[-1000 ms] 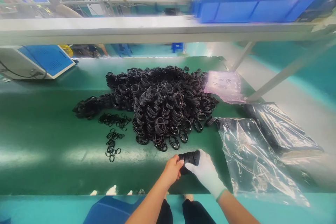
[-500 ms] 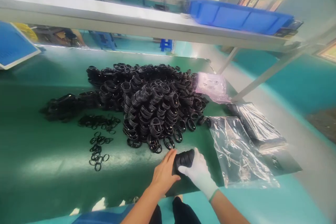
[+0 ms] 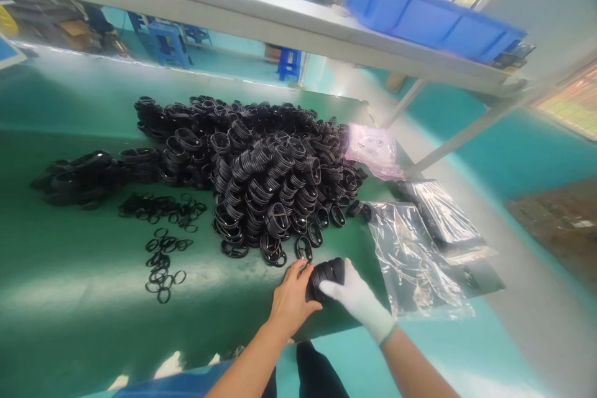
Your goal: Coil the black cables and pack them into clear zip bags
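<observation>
A short stack of black rings (image 3: 328,278) is between my two hands near the table's front edge. My bare left hand (image 3: 291,300) presses its fingers and thumb round the left end of the stack. On the right end, my white-gloved right hand (image 3: 357,298) grips with its thumb across the side. Just beyond them rises a large heap of black rings (image 3: 265,168), stacked in many columns. Smaller loose black rings (image 3: 161,261) lie on the green table (image 3: 93,311) to the left.
Clear plastic bags (image 3: 415,261) and a wrapped dark pack (image 3: 438,211) lie at the right. A pink bag (image 3: 372,148) touches the heap. A blue bin (image 3: 433,22) sits on the overhead shelf (image 3: 186,12). Blue stools (image 3: 289,63) stand beyond.
The camera view has tilted and shifted slightly. My left hand's fingers have moved a little round the stack; both hands remain on it.
</observation>
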Demonstrator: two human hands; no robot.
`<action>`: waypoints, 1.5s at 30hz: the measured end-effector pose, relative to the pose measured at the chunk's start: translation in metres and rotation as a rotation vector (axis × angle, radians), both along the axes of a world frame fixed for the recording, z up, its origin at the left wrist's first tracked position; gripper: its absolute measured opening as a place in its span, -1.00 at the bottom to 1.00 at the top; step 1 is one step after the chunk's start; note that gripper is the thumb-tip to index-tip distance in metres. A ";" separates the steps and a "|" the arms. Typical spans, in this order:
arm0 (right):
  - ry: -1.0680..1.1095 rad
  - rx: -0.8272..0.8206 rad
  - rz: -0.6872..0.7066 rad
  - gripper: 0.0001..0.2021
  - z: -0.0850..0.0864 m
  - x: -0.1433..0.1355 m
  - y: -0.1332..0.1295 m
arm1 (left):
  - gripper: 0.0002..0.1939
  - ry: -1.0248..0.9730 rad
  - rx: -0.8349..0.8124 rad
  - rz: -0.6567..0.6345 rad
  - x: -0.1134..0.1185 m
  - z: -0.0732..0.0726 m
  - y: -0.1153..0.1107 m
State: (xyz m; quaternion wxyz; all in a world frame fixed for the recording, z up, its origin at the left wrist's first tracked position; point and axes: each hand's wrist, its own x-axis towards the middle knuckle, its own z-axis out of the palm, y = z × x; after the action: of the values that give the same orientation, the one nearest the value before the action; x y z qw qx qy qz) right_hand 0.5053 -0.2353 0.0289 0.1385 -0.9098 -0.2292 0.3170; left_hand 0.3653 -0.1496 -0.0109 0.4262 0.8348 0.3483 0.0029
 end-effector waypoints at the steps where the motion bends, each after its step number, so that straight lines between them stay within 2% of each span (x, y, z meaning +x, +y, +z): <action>1: -0.028 -0.028 -0.007 0.02 -0.004 -0.009 0.002 | -0.25 0.005 -0.002 0.001 0.000 0.000 0.000; 3: -0.090 -0.081 -0.015 0.11 -0.010 -0.023 0.005 | -0.26 0.019 -0.001 0.003 0.001 0.000 0.000; 5: -0.138 -0.111 -0.019 0.09 -0.015 -0.031 0.008 | -0.27 0.030 0.006 0.003 0.001 0.001 0.000; 8: -0.171 -0.126 -0.005 0.05 -0.018 -0.033 0.010 | -0.27 0.035 0.011 -0.007 0.002 0.001 0.001; 11: -0.198 -0.123 0.009 0.10 -0.020 -0.035 0.011 | -0.28 0.038 0.011 -0.017 0.001 -0.001 0.002; 13: -0.231 -0.112 0.010 0.12 -0.021 -0.038 0.012 | -0.28 0.040 0.022 -0.024 0.001 -0.003 0.002; 18: -0.311 -0.118 0.041 0.01 -0.017 -0.043 0.021 | -0.32 0.051 0.048 -0.020 0.001 -0.006 0.004; 22: -0.315 -0.182 -0.006 0.11 -0.019 -0.045 0.029 | -0.27 0.101 0.045 -0.022 0.003 -0.010 0.007; 29: -0.497 -0.046 -0.075 -0.03 -0.041 -0.050 0.033 | -0.29 0.133 0.082 -0.034 0.005 -0.008 0.006; 31: -0.520 -0.041 -0.099 -0.06 -0.042 -0.050 0.034 | -0.30 0.171 0.092 -0.022 0.006 -0.007 0.005; 34: -0.505 -0.048 -0.104 -0.12 -0.035 -0.046 0.036 | -0.33 0.215 0.122 -0.018 0.010 -0.004 0.003; 38: -0.330 0.026 -0.119 -0.09 -0.017 -0.034 0.036 | -0.38 0.240 0.190 -0.037 0.017 0.008 -0.004; 41: -0.150 0.106 -0.183 -0.04 -0.001 -0.020 0.025 | -0.41 0.200 0.224 -0.036 0.022 0.031 -0.011; 43: -0.062 0.125 -0.229 -0.03 0.012 -0.007 0.007 | -0.41 0.095 0.238 -0.023 0.026 0.050 -0.014; 45: 0.055 0.191 -0.310 -0.06 0.026 0.010 -0.024 | -0.41 -0.055 0.235 -0.014 0.037 0.066 -0.021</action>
State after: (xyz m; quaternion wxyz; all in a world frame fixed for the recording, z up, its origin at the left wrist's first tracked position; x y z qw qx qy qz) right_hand 0.5153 -0.2595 0.0552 0.2776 -0.9080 -0.1115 0.2933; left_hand 0.4020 -0.1708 0.0552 0.3347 0.8811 0.3280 0.0638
